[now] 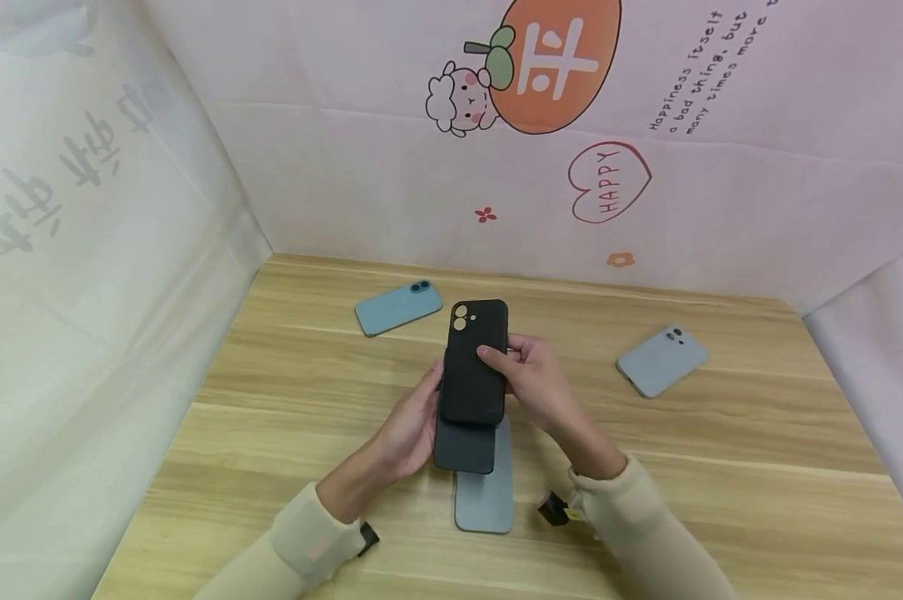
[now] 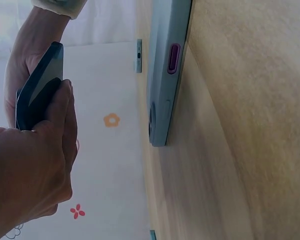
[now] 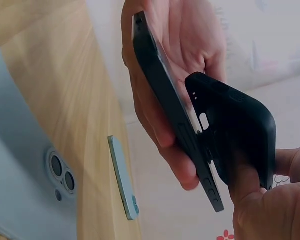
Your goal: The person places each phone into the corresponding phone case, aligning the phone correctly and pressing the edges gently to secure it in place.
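Observation:
My left hand (image 1: 412, 429) holds a dark phone (image 1: 464, 452), its fingers along the underside and side in the right wrist view. Above it, my right hand (image 1: 537, 379) pinches a black phone case (image 1: 472, 375), thumb on the flat back and fingers on the other side. The case (image 3: 245, 125) has camera cutouts at its far end and is tilted against the phone (image 3: 165, 95), overlapping most of it from above. On the table below both hands lies a pale blue-grey phone (image 1: 489, 504), partly hidden by them.
A light blue phone (image 1: 399, 308) lies at the back left of the wooden table (image 1: 271, 417). Farther right is a pale grey-blue phone (image 1: 663, 361). White printed cloth (image 1: 391, 183) hangs behind the table and along its sides. Small dark devices (image 1: 552, 508) sit by the sleeves.

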Demonstrator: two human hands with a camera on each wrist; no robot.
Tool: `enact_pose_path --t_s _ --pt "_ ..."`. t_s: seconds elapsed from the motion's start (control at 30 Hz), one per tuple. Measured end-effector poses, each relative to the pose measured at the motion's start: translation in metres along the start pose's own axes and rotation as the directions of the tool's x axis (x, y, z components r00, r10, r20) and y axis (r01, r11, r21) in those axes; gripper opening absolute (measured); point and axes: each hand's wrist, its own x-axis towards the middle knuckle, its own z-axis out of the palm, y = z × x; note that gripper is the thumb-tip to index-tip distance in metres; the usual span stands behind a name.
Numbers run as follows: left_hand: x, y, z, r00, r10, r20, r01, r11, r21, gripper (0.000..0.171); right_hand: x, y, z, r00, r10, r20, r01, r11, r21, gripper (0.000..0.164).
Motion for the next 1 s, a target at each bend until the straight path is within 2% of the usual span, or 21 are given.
enact_pose_path --t_s 0.17,0.37,0.6,0.8,1.0 --pt "0.002 -0.002 0.002 0.999 -0.01 -0.034 0.01 1.0 -0.001 0.059 0.0 0.002 0.004 1.0 0.01 -0.01 -0.011 1.0 -0.026 0.034" --pt "0.002 -0.003 0.002 0.999 -0.043 -0.034 0.043 0.999 0.011 0.058 0.0 0.007 0.006 1.0 0.009 -0.022 -0.011 0.996 -0.088 0.034" --pt "0.001 -0.002 0.0 0.998 -0.055 -0.034 0.056 0.998 0.032 0.055 -0.001 0.006 0.0 0.997 -0.043 -0.067 0.03 0.982 -0.185 0.037" --pt "0.001 -0.002 0.0 0.998 -0.066 -0.024 0.067 0.997 0.033 0.055 -0.004 0.006 -0.007 0.985 -0.136 -0.103 0.096 0.941 -0.324 0.034" --pt "-0.001 -0.003 0.0 0.998 -0.062 -0.009 0.062 0.998 0.029 0.054 -0.004 0.009 -0.013 0.945 -0.293 -0.143 0.195 0.86 -0.472 0.024"
